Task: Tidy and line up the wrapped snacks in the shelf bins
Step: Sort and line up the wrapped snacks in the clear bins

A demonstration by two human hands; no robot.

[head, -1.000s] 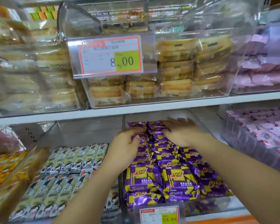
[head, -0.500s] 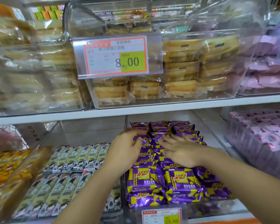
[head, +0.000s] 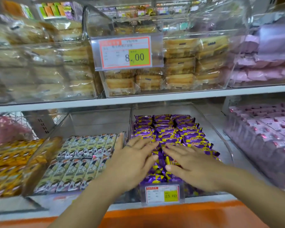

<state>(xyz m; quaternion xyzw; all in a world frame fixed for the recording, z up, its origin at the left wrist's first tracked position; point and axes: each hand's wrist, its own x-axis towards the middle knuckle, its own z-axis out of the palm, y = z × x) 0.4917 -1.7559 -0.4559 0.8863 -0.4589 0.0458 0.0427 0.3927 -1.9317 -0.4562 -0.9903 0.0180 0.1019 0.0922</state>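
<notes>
Two flat hands, left hand (head: 132, 160) and right hand (head: 192, 165), grips spread, press the purple snack packs (head: 176, 130): light, slippery, crushable, likely best nudged edgewise toward twelve o'clock.

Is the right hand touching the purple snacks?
Touching. The head view shows the right hand lying flat, fingers straight, on the purple snacks, with no gap visible beneath it.
</notes>
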